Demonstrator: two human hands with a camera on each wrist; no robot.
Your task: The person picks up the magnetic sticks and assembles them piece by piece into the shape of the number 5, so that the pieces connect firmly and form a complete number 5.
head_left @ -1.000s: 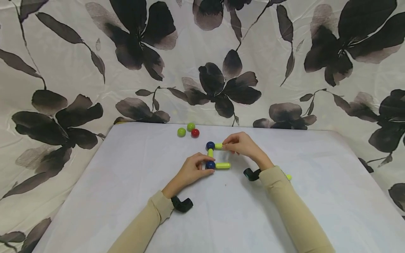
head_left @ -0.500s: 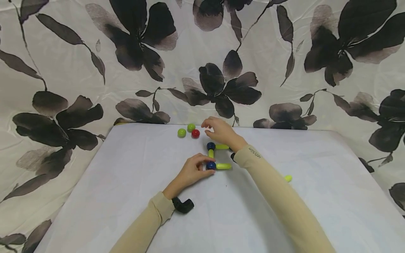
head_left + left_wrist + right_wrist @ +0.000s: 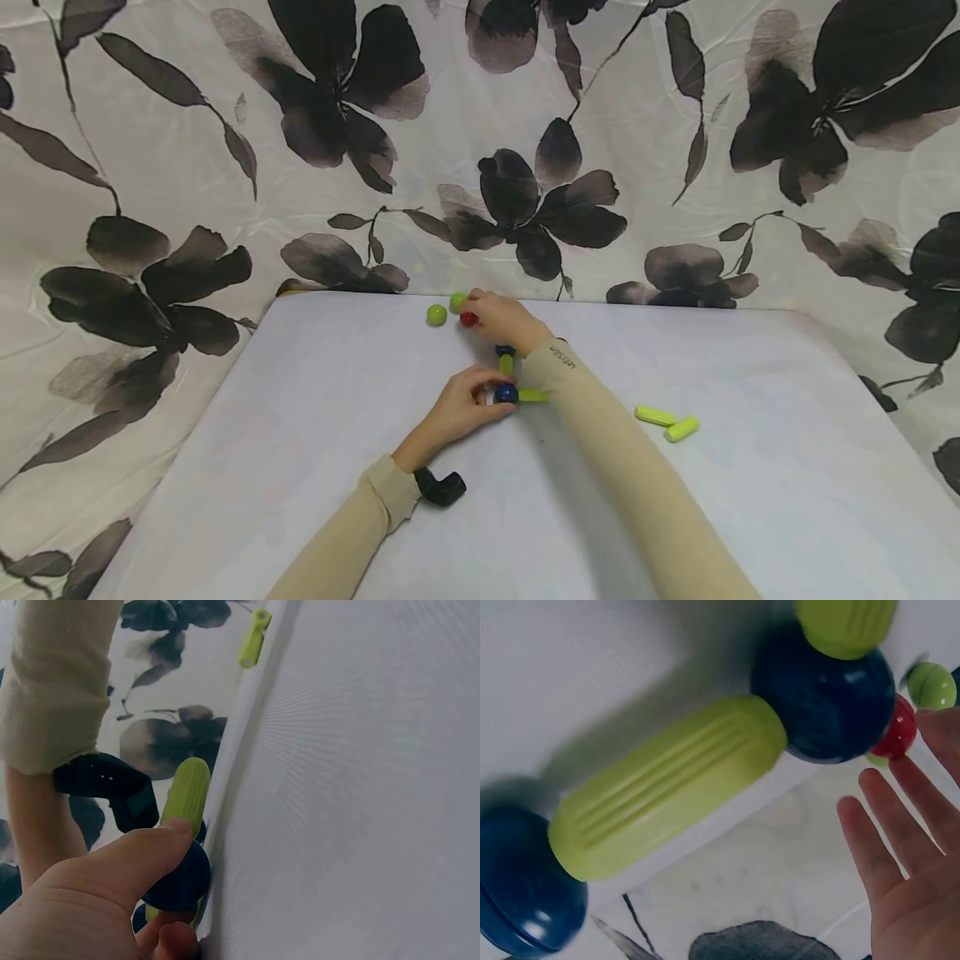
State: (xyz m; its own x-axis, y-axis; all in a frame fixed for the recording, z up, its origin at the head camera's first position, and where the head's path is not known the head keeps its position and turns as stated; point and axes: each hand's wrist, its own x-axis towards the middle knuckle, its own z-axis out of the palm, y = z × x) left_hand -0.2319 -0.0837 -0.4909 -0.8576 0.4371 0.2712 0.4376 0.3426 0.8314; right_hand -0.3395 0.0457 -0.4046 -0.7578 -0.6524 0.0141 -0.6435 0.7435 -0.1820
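My left hand (image 3: 459, 410) holds the near blue ball (image 3: 507, 393) between thumb and fingers on the white table. A yellow-green rod (image 3: 506, 365) joins it to a far blue ball (image 3: 505, 351). Another rod (image 3: 533, 396) points right from the near ball, its end hidden by the right sleeve. My right hand (image 3: 504, 319) reaches over the far ball and pinches a red ball (image 3: 468, 319) between thumb and index finger. In the right wrist view the other fingers (image 3: 885, 836) are extended, and the red ball (image 3: 897, 731) shows behind the blue one (image 3: 823, 694).
Two green balls (image 3: 437, 315) lie beside the red one near the table's back edge; the farther green ball (image 3: 458, 302) is close to my fingers. Two loose yellow-green rods (image 3: 655, 416) lie right of my right forearm. A floral cloth (image 3: 405, 167) hangs behind the table (image 3: 315, 400).
My right hand has left the rod at the far blue ball and moved left to the red ball. The loose rods have come out from behind the sleeve. My left hand keeps its hold.
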